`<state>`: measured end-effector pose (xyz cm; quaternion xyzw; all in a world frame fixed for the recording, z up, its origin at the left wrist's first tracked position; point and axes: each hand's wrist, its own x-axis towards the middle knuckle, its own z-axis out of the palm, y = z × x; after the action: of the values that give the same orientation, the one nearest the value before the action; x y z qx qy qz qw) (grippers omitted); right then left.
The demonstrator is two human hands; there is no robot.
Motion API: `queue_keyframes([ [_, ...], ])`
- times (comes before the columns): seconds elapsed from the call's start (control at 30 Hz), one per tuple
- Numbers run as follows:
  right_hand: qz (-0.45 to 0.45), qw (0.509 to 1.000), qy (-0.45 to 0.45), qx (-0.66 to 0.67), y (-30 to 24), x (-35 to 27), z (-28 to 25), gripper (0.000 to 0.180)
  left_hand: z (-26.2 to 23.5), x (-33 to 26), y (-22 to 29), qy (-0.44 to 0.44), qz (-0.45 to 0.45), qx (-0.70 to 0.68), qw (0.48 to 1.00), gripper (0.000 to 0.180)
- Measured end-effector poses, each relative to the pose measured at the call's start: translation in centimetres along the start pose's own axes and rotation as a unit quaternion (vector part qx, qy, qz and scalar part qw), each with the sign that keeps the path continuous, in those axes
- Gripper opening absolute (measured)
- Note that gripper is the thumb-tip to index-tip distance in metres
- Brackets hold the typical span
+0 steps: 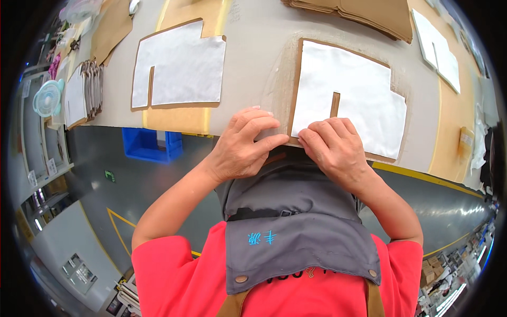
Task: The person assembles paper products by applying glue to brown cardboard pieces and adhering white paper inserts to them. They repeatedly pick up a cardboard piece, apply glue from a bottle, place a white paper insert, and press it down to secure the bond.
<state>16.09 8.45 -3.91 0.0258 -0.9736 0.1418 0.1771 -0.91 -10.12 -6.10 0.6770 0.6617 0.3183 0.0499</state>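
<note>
In front of me lies a brown cardboard piece with a notched white sheet (348, 84) on its face; a narrow slot runs in from the near edge and shows brown. My right hand (335, 145) is closed at the near left corner of this sheet, its fingers bent together over the edge. Just left of that corner is my left hand (245, 142), its fingers curved and apart from the thumb. The left thumb tip reaches the cardboard's corner; whether it touches is hard to tell. Further left lies a similar white-faced cardboard piece (179, 68), which neither hand touches.
The grey worktable (251, 68) ends close to my apron. At its back is a stack of brown cardboard (354, 13). White-faced pieces (84, 92) stand upright at the left, and another white piece (435, 50) lies far right. Below the left edge sits a blue crate (153, 145).
</note>
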Motion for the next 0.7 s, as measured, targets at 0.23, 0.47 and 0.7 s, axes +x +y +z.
queue_keyframes([
  [0.23, -0.035, 0.995, -0.053, -0.075, -0.7, 1.0, -0.2, 0.012, 0.7, -0.4, -0.5, 0.037, 0.016, -0.001, 0.999, 0.04],
  [0.47, -0.06, 0.997, -0.053, -0.006, 1.1, 1.2, -0.1, 0.014, 0.9, -0.5, -0.6, 0.047, 0.02, -0.004, 0.999, 0.04],
  [0.7, -0.074, 0.995, -0.065, 0.012, 1.4, 1.2, -0.3, 0.017, 1.0, -0.6, -0.6, 0.045, 0.017, -0.005, 0.999, 0.04],
])
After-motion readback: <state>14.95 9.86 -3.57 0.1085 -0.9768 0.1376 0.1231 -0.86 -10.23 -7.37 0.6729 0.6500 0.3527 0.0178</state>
